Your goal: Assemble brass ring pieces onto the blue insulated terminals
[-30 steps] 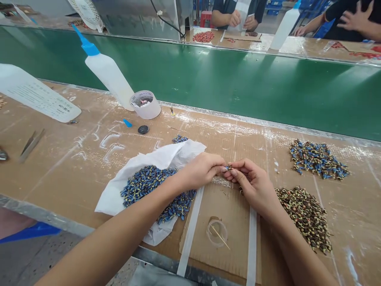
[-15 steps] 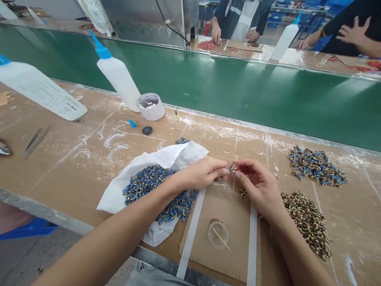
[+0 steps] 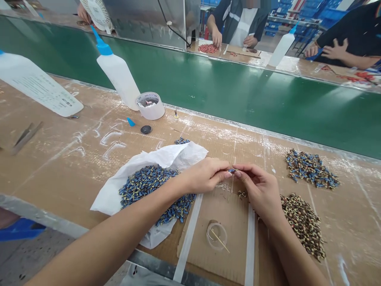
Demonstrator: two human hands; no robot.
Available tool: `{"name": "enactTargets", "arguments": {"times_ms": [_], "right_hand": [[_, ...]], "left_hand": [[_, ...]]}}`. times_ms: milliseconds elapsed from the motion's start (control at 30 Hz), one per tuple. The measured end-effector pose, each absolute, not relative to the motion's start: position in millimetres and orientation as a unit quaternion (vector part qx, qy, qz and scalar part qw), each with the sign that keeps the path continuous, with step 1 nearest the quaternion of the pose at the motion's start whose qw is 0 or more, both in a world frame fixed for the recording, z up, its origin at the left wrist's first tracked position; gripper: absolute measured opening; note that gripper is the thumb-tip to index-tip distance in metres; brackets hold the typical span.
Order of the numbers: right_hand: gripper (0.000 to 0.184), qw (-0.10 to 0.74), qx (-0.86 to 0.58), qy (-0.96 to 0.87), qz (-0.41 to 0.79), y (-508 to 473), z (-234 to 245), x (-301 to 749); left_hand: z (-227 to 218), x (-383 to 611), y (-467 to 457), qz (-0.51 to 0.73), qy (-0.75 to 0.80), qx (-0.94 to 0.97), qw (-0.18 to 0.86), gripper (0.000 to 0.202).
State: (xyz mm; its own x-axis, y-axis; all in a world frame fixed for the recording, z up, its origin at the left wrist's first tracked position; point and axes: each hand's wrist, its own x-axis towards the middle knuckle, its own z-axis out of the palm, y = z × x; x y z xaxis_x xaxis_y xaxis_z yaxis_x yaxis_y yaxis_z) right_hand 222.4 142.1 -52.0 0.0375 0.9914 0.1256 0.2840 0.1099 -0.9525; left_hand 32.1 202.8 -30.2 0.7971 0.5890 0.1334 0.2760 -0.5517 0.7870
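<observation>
On my feed, the tiny blue piece lies abt level btwn the fingertips; ½ sec ago a dark bit pokes up there, and now I can't see it. My read: the piece is being turned or lined up, so work on it isn't done.

L hand is pinched on one end, thumb to forefinger; R hand nips the other. Too small to tell if R has a separate bit.

Vs. 1 s ago, the loose brown bits just L of R hand show more clearly. Across from both hands, a co-worker's hand is now at the red pile.

Otherwise same: blue pile by L forearm, brown pile R of R hand, mixed pile beyond it, clear cup w/ stick nearer me, below both hands.
</observation>
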Motion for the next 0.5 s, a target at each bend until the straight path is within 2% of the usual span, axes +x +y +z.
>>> {"name": "enactTargets", "arguments": {"times_ms": [100,200,333,500], "right_hand": [[0.013,0.481,-0.534,-0.593,0.363,142,-50,221],[0.014,0.482,-0.550,-0.555,0.397,141,-49,220],[0.017,0.490,-0.552,-0.497,0.456,142,-50,217],[0.020,0.499,-0.543,-0.496,0.459,146,-50,207]], "left_hand": [[-34,35,200,0.208,0.265,0.871,0.357,0.022],[-36,37,198,0.206,0.284,0.875,0.333,0.023],[-35,37,196,0.208,0.296,0.878,0.313,0.024],[-31,33,193,0.211,0.325,0.870,0.305,0.026]]}}
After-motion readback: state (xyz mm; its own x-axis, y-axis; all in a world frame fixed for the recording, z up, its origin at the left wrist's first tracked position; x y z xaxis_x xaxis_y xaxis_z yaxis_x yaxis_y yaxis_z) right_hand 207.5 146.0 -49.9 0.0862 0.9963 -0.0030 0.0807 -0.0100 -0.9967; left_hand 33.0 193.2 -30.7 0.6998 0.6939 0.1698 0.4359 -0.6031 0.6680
